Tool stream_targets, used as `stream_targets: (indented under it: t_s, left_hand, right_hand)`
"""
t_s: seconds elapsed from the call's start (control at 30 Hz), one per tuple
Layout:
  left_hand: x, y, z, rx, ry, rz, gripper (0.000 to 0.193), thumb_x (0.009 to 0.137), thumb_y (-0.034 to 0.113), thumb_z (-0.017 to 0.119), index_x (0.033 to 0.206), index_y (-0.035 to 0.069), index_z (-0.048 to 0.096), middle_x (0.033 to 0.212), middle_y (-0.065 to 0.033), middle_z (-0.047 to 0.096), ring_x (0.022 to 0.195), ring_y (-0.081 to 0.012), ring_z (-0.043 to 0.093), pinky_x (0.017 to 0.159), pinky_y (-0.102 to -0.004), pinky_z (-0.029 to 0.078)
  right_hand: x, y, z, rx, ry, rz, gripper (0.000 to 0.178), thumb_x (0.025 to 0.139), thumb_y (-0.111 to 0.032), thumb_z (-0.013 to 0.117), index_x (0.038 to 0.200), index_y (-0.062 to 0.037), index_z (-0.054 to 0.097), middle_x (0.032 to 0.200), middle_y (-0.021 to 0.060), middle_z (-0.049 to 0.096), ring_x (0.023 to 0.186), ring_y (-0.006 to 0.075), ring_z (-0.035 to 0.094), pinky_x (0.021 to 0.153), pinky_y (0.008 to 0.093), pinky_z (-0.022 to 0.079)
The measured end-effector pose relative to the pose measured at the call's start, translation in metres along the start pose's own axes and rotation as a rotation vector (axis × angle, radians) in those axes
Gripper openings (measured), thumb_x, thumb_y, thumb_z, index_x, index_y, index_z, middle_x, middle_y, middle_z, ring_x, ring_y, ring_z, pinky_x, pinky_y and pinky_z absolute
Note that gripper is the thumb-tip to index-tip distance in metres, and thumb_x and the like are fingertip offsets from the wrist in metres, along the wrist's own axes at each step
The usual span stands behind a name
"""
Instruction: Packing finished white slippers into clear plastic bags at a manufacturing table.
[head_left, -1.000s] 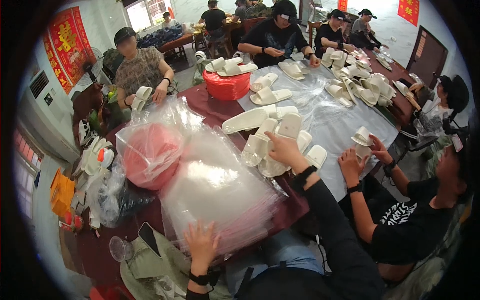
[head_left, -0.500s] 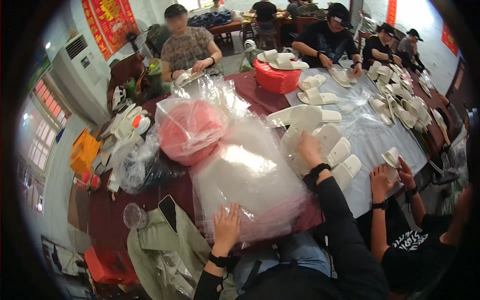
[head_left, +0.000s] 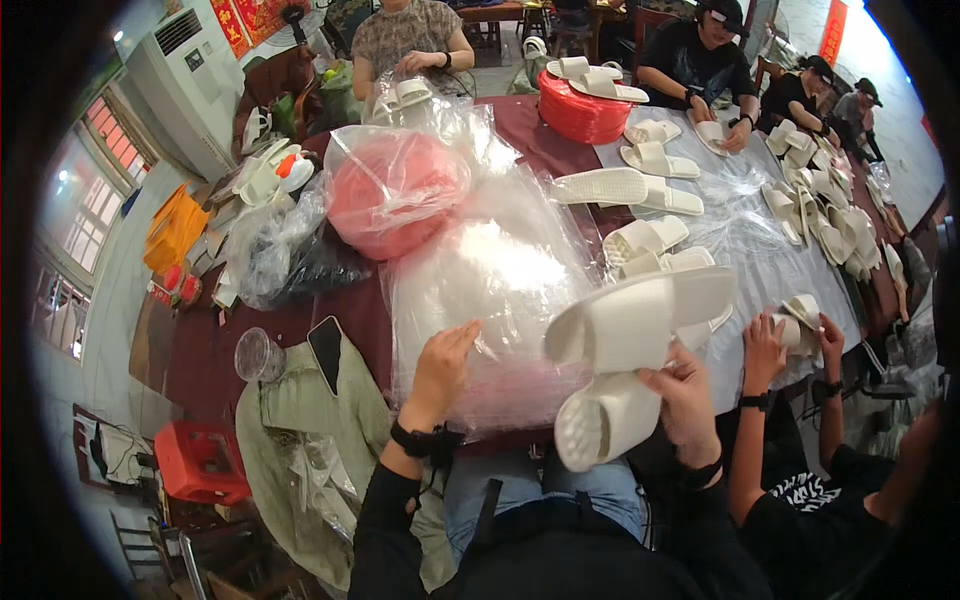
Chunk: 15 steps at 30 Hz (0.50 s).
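In my right hand (head_left: 688, 400) is a pair of cream-white slide slippers (head_left: 628, 325), raised over the table's near edge and tilted. One slipper lies above the other, and my fingers and thumb grip them at their right side. My left hand (head_left: 442, 368) rests over the near left part of a stack of clear plastic bags (head_left: 490, 275), its fingers stretched out and close together. It seems to hold nothing. Beyond the lifted pair, more cream slippers (head_left: 645, 238) lie in a row on a plastic-covered part of the table.
A pink-red bundle in clear plastic (head_left: 395, 195) sits behind the bags. On the left are a plastic cup (head_left: 258, 355), a phone (head_left: 325, 345) and a green jacket (head_left: 310, 430). A co-worker's hands (head_left: 765, 350) handle slippers at right; a slipper heap (head_left: 830, 205) lies farther off.
My right hand has come back from the slipper row toward me, bringing a pair of slippers. My left hand has shifted slightly up on the bags. The view has turned downward somewhat.
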<state>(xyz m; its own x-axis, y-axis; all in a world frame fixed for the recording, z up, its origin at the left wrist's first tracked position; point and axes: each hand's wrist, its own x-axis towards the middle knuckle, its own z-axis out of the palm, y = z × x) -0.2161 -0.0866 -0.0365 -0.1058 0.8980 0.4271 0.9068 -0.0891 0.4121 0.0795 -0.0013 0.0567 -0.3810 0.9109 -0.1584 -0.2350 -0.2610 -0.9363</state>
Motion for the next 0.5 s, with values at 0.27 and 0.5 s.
stream_targets:
  t_s: [0.27, 0.5]
  left_hand:
    - [0.029, 0.009, 0.004, -0.262, -0.147, -0.061, 0.033, 0.092, 0.018, 0.046, 0.124, 0.013, 0.053, 0.127, -0.0126, 0.052, 0.121, -0.0398, 0.042, 0.1, -0.0519, 0.028]
    - [0.034, 0.041, 0.009, -0.224, -0.121, -0.028, 0.031, 0.091, 0.01, 0.045, 0.121, 0.001, 0.053, 0.123, -0.0172, 0.053, 0.12, -0.0297, 0.045, 0.106, -0.0406, 0.028]
  right_hand:
    - [-0.05, 0.051, -0.012, 0.286, -0.179, 0.468, 0.012, 0.095, -0.015, 0.046, 0.089, -0.0068, 0.053, 0.076, 0.0016, 0.06, 0.065, 0.0085, 0.059, 0.057, 0.0223, 0.046]
    - [-0.052, 0.066, -0.005, 0.393, -0.259, 0.437, 0.022, 0.095, -0.024, 0.039, 0.104, -0.0052, 0.047, 0.104, 0.0129, 0.06, 0.094, 0.0191, 0.059, 0.079, 0.0309, 0.046]
